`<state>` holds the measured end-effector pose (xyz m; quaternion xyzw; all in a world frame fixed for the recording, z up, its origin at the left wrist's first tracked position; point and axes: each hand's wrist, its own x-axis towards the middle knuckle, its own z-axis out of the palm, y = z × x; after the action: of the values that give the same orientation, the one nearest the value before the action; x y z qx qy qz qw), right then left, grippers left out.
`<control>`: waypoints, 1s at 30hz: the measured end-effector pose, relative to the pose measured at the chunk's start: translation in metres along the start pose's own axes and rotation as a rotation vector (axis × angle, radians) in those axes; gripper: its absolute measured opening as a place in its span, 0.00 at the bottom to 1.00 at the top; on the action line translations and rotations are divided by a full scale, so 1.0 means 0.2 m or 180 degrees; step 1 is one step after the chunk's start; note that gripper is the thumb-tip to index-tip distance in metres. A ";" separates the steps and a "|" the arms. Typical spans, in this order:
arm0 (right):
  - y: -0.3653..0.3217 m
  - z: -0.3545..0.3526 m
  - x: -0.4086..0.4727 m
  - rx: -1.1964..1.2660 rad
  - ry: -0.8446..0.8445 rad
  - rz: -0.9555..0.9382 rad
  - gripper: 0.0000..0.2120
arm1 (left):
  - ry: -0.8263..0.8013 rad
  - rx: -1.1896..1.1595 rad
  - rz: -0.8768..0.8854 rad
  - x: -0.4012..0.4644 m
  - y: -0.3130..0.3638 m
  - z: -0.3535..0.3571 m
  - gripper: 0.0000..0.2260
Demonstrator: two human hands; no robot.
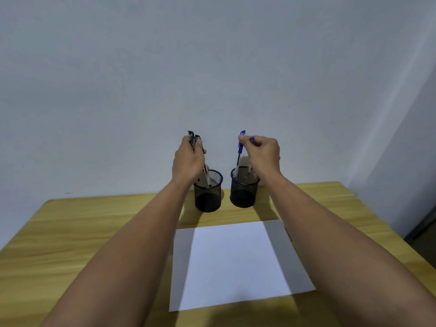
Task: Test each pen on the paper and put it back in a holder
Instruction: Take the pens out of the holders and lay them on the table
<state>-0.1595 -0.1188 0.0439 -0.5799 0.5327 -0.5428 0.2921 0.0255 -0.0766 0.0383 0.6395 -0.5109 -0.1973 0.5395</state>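
Observation:
Two black mesh pen holders stand side by side at the back of the wooden table: the left holder (pixel 208 195) and the right holder (pixel 244 192). My left hand (pixel 188 159) is closed around black-capped pens (pixel 194 137) whose tips reach down into the left holder. My right hand (pixel 263 153) grips blue-capped pens above the right holder; one blue pen (pixel 240 149) stands in its fingers with its tip inside the holder. A blank white sheet of paper (pixel 236 263) lies on the table in front of the holders, between my forearms.
The wooden table (pixel 94 223) ends at a plain pale wall behind the holders. Its right edge runs near a dark floor strip at the far right. My forearms stretch over the table on both sides of the paper.

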 end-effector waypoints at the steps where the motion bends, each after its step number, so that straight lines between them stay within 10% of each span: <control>1: -0.07 -0.01 -0.01 0.0076 0.0052 -0.0095 0.18 | 0.0038 -0.0076 0.0026 -0.01 0.05 -0.05 0.11; 12: -0.61 0.18 -0.45 0.0778 -0.1078 0.0139 0.14 | -0.0473 0.0315 -0.0409 -0.27 0.30 -0.75 0.09; 19: -0.35 0.57 -0.83 0.0381 -0.1776 0.0950 0.10 | -0.0647 0.0780 -0.1442 -0.48 -0.15 -0.96 0.13; 30: -0.05 0.90 -0.98 -0.0549 -0.2110 0.1066 0.08 | -0.0516 0.1541 -0.1543 -0.55 -0.64 -0.93 0.14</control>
<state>0.0433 0.0238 -0.0526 -0.6515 0.5403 -0.2237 0.4834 0.1863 0.0968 -0.0450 0.8339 -0.4174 -0.2430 0.2673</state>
